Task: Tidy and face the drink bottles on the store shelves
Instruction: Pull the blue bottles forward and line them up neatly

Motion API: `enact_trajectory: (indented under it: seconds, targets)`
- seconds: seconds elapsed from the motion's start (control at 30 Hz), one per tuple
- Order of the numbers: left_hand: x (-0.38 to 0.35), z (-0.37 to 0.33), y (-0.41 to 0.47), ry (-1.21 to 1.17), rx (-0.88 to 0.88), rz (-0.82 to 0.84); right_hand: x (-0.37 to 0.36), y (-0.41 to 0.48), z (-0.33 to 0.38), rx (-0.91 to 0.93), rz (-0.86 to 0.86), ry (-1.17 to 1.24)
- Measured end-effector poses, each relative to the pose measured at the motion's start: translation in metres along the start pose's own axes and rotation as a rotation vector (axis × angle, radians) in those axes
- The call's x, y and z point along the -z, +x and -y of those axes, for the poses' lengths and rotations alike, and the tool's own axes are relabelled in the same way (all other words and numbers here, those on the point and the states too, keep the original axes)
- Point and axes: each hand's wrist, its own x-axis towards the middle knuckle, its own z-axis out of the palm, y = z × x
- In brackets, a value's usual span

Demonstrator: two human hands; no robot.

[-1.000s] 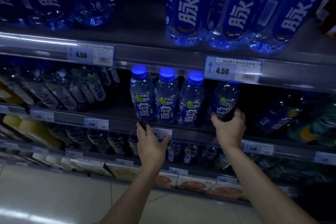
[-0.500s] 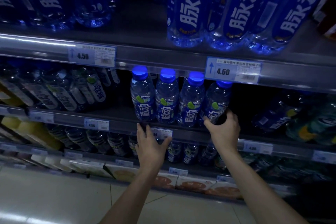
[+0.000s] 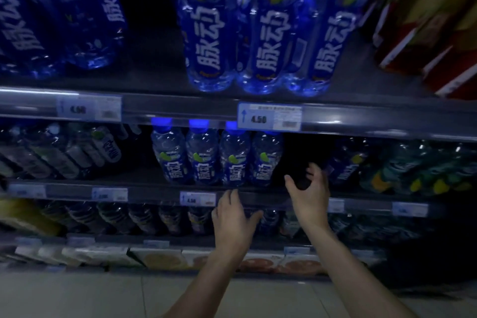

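Blue plastic pretty much everywhere: the biggest things you've got are the large blue bottles standing up on the upper shelf, well above both your hands. Off to the upper right of your right hand there are some red cartons, tilted in the wide lens. Straight above your left hand, on the middle shelf, sits a row of four small blue-capped bottles, upright, shoulder to shoulder, labels facing you. Further left of your left hand there's a bunch of clear bottles, which look tipped back, though that may be the lens. Right of your right hand is one more dark blue bottle, set back in the shadow, with greenish bottles beyond it.

Your right hand is up at the shelf edge just right of the fourth bottle, fingers curled loosely around a dark gap. It's too murky to say whether anything's in it, so can't tell. Your left hand is spread flat and empty, fingertips touching the shelf lip just below the row, right beside the little price tag.
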Motion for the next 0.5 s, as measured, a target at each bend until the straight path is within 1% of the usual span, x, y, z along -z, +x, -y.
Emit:
enact_trajectory:
  seconds: [0.17,0.27,0.37,0.5]
  targets:
    - [-0.025,-0.048,-0.001,0.127,-0.177,0.047,0.042,0.014,-0.019,0.023,-0.188,-0.018]
    - [-0.044,-0.071,0.001,0.195,-0.277,0.095,0.061,0.027,-0.031,-0.005,-0.245,-0.007]
    - [-0.061,-0.091,0.006,0.280,-0.369,0.138,0.071,0.042,-0.042,-0.068,-0.235,-0.023]
    - [-0.076,-0.109,0.016,0.373,-0.379,0.199,0.072,0.059,-0.052,-0.073,-0.179,-0.014]
